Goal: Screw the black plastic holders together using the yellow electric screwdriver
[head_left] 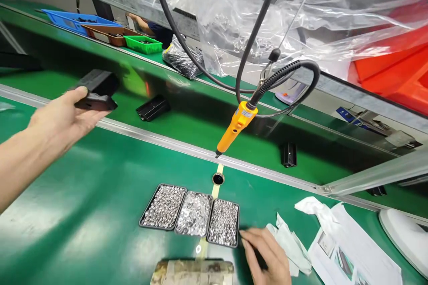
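Out at the left, my left hand (68, 113) grips a black block-shaped part (98, 93) over the green strip behind the rail, thumb on top and fingers underneath. The part is blurred. Beside the right-hand tray of small metal pieces (224, 222), my right hand (265, 254) has thumb and index fingertips close together; whatever may be between them is too small to make out. A tray of flat washers (194, 213) and another tray of small metal parts (163, 207) adjoin it. A yellow electric screwdriver (234, 129) hangs above the rail, touched by neither hand.
More black parts (154, 107) lie behind the metal rail (180, 144). A taped block (192, 272) sits at the front, near a loose washer (198, 248). White cloths (290, 242) and a printed sheet (354, 249) are at right. Cables and plastic sheeting (227, 13) hang overhead.
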`<control>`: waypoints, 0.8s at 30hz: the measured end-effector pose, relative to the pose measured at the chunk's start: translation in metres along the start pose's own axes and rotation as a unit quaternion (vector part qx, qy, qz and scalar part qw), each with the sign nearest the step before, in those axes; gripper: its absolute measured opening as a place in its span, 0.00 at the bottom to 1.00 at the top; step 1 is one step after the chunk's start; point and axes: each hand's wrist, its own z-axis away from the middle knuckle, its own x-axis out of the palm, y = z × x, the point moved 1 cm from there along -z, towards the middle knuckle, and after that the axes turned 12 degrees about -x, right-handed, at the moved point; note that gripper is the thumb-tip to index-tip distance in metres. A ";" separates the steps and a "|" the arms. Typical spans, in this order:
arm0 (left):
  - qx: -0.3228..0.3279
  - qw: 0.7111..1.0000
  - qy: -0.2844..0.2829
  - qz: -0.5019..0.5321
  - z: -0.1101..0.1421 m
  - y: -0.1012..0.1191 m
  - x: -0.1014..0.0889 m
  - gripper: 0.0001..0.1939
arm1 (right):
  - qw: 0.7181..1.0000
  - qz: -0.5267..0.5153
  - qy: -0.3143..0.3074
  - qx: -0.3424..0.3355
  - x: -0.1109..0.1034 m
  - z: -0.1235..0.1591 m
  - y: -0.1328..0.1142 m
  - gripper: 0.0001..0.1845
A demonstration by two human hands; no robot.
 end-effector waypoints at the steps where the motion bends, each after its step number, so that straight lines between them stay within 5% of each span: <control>1: -0.028 0.999 -0.013 0.038 0.019 0.004 0.000 0.06 | 0.999 -0.021 -0.028 0.005 0.000 -0.010 -0.002 0.12; 5: -0.154 0.942 -0.053 0.294 0.114 0.007 0.021 0.10 | 0.982 0.011 -0.179 0.053 0.009 -0.045 -0.005 0.12; 11: -0.206 0.914 -0.134 0.324 0.225 -0.028 0.058 0.11 | 0.969 0.064 -0.235 0.046 0.023 -0.058 -0.007 0.07; 16: -0.201 0.933 -0.173 0.245 0.261 -0.062 0.060 0.12 | 0.976 0.054 -0.202 0.053 0.027 -0.049 -0.005 0.07; 24: -0.164 0.952 -0.181 0.184 0.272 -0.064 0.058 0.22 | 0.982 -0.021 -0.159 0.102 0.030 -0.048 -0.004 0.07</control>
